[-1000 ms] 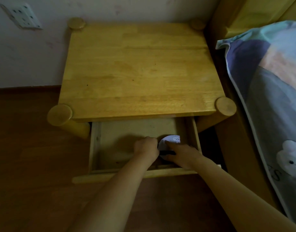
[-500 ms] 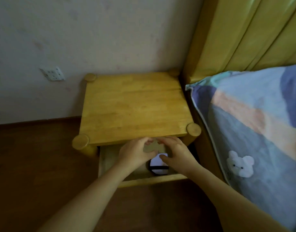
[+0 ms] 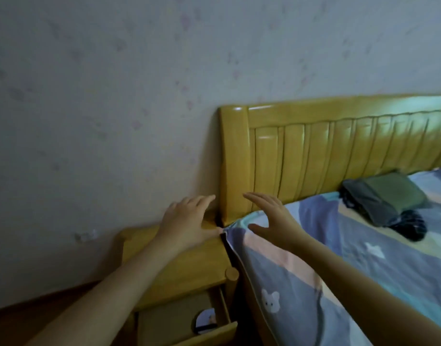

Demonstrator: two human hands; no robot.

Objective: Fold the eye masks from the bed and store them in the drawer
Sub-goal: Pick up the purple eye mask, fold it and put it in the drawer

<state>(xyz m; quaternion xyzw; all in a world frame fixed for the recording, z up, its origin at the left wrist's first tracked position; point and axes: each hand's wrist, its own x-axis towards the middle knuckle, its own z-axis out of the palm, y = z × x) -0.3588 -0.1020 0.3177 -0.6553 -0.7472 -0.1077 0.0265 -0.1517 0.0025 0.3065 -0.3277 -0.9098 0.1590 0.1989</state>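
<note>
A folded white eye mask [image 3: 206,318] with a black strap lies in the right part of the open drawer [image 3: 172,320] of the wooden nightstand [image 3: 189,263]. My left hand [image 3: 187,221] hovers with straight fingers over the nightstand top, holding nothing. My right hand [image 3: 271,216] is spread over the corner of the bed sheet [image 3: 339,265], also empty. Both hands are well above and away from the drawer.
The bed's wooden headboard [image 3: 326,146] rises behind my hands against a pale wall. A pile of dark folded fabric [image 3: 386,198] lies on the bed at the far right. A wall socket [image 3: 86,236] sits left of the nightstand.
Both hands let go of the eye mask and rose out of the drawer, now spread in the air. My view swung up and right toward the bed.
</note>
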